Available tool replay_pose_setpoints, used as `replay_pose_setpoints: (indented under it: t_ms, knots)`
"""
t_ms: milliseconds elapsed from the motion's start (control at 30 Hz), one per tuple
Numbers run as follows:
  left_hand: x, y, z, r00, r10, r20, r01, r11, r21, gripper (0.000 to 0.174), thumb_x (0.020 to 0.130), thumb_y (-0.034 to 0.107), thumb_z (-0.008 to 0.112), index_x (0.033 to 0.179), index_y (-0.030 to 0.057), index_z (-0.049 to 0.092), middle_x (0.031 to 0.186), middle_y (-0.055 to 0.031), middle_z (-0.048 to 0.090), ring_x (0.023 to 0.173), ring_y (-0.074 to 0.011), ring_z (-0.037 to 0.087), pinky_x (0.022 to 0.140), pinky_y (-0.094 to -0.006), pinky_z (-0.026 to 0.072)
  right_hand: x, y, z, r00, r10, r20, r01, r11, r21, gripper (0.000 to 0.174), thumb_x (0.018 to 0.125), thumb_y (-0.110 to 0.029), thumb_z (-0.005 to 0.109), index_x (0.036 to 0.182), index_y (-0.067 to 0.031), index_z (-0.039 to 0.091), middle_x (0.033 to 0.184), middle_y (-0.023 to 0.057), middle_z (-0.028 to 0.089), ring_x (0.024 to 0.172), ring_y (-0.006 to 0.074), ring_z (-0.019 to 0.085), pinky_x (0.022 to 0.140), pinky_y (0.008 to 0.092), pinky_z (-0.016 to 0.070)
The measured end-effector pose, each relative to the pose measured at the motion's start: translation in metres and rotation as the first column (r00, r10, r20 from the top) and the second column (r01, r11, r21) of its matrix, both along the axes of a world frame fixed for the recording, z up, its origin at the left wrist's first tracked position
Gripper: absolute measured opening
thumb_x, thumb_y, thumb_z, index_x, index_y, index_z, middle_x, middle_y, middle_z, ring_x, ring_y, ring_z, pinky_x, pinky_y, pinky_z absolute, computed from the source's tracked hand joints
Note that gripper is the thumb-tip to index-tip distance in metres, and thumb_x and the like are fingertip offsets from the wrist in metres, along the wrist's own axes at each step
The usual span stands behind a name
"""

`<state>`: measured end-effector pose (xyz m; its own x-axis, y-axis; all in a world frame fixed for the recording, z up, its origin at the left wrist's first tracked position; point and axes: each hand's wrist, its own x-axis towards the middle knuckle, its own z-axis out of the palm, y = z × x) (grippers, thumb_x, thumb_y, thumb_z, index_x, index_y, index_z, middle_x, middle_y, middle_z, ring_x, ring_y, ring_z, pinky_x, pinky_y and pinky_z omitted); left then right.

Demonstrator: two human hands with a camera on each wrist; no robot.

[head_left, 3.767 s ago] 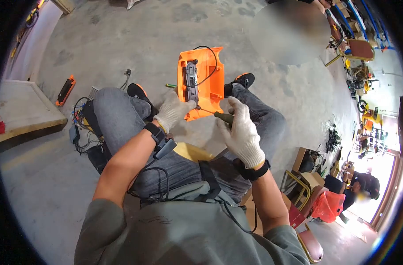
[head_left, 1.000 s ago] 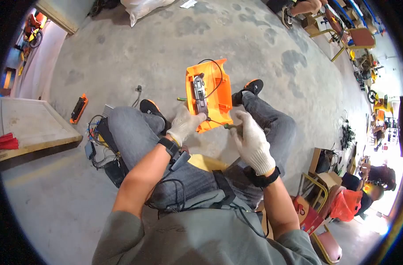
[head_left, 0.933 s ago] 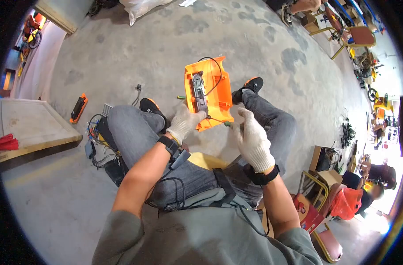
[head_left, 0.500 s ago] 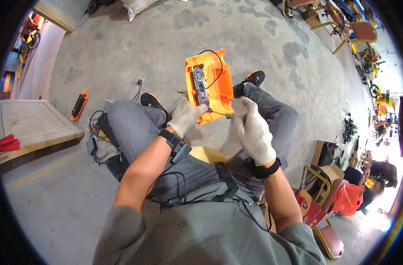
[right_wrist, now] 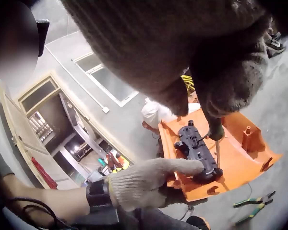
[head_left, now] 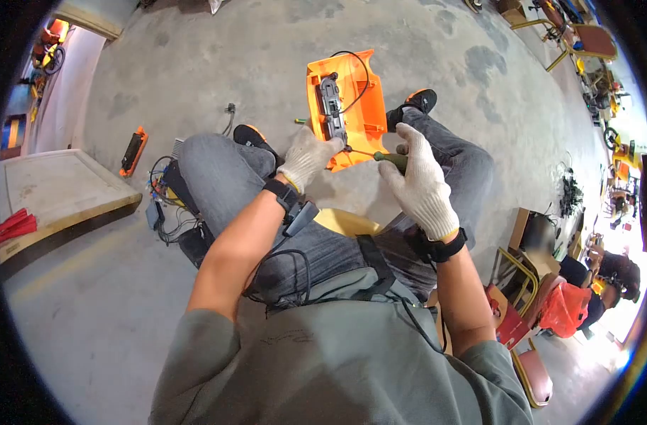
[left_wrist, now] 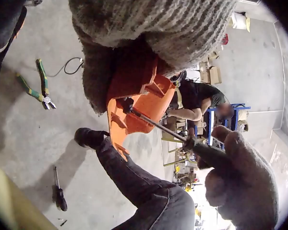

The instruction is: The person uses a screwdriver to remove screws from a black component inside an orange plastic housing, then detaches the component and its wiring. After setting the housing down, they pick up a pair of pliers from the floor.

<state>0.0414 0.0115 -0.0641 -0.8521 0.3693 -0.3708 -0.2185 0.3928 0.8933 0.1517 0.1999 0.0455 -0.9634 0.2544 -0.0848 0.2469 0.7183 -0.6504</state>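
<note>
An orange plastic cover (head_left: 369, 113) is held up, its hollow side showing, with a black elongated part (head_left: 332, 106) inside and a thin cable looping over it. My gloved left hand (head_left: 305, 159) grips the cover's lower left edge, thumb on the black part's end. A green-handled screwdriver (head_left: 395, 161) is held between the thumb and fingers of my gloved right hand (head_left: 421, 188). In the left wrist view its shaft (left_wrist: 161, 127) meets a dark fitting at the cover; in the right wrist view the tip is at the black part's (right_wrist: 197, 151) lower end.
Green-handled pliers (left_wrist: 42, 88) and another screwdriver (left_wrist: 59, 191) lie on the floor. An orange-and-black piece (head_left: 133, 151) and tangled cables (head_left: 169, 227) are at the left, beside a pale board (head_left: 61, 188). Boxes and chairs stand at the right; another person (left_wrist: 199, 98) is in the background.
The head view has tilted, so the floor, cover and hands appear higher. More of the screwdriver's green handle shows between my right thumb and fingers. My left hand still grips the cover.
</note>
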Motion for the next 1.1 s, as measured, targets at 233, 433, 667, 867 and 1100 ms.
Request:
replay_pose_setpoints:
  t_ms: [233, 433, 667, 867, 1100]
  knots:
    - [-0.002, -0.001, -0.015, 1.000, 0.003, -0.013, -0.003, 0.999, 0.033, 0.034, 0.081, 0.025, 0.075, 0.109, 0.0057, 0.072, 0.092, -0.0152, 0.076, 0.084, -0.0295, 0.075, 0.075, -0.0425, 0.0583, -0.001, 0.009, -0.001, 0.996, -0.035, 0.076, 0.036, 0.999, -0.001, 0.041, 0.098, -0.021, 0.068, 0.134, -0.0036, 0.058, 0.100, 0.0197, 0.074, 0.093, 0.0358, 0.074, 0.084, 0.0441, 0.0573]
    - [0.001, -0.002, -0.003, 0.997, -0.008, 0.075, -0.003, 0.990, 0.140, 0.030, 0.084, 0.019, 0.073, 0.110, 0.0029, 0.072, 0.096, -0.0129, 0.077, 0.089, -0.0249, 0.075, 0.076, -0.0406, 0.0589, 0.005, 0.038, 0.019, 0.904, -0.342, 0.257, 0.420, 0.596, -0.685, 0.035, 0.105, -0.022, 0.061, 0.131, 0.0020, 0.062, 0.100, 0.0056, 0.068, 0.074, 0.0090, 0.061, 0.064, 0.0245, 0.0513]
    - [0.004, 0.008, 0.001, 0.882, -0.025, 0.471, -0.272, 0.789, 0.551, 0.029, 0.101, 0.009, 0.063, 0.128, -0.0008, 0.066, 0.119, -0.0096, 0.073, 0.102, -0.0231, 0.074, 0.087, -0.0365, 0.0628, 0.020, 0.049, 0.009, 0.938, -0.256, 0.233, 0.184, -0.201, -0.962, 0.050, 0.102, -0.018, 0.067, 0.145, 0.0032, 0.051, 0.108, 0.0105, 0.067, 0.084, 0.0168, 0.066, 0.073, 0.0292, 0.0578]
    - [0.004, 0.005, 0.013, 0.831, -0.099, 0.548, -0.311, 0.734, 0.604, 0.033, 0.103, 0.010, 0.063, 0.134, -0.0001, 0.061, 0.125, -0.0101, 0.071, 0.111, -0.0228, 0.072, 0.094, -0.0382, 0.0611, 0.018, 0.037, 0.006, 0.955, -0.228, 0.188, 0.142, -0.202, -0.969, 0.048, 0.100, -0.020, 0.069, 0.139, 0.0039, 0.054, 0.102, 0.0090, 0.065, 0.083, 0.0185, 0.067, 0.077, 0.0346, 0.0585]
    - [0.004, 0.003, 0.006, 0.854, -0.167, 0.493, -0.267, 0.673, 0.690, 0.041, 0.102, 0.013, 0.066, 0.140, -0.0016, 0.058, 0.135, -0.0118, 0.067, 0.121, -0.0257, 0.067, 0.110, -0.0411, 0.0536, 0.026, 0.053, -0.018, 0.902, -0.353, 0.249, 0.302, 0.105, -0.947, 0.033, 0.100, -0.016, 0.067, 0.131, -0.0060, 0.060, 0.097, 0.0017, 0.062, 0.080, 0.0130, 0.063, 0.075, 0.0323, 0.0572]
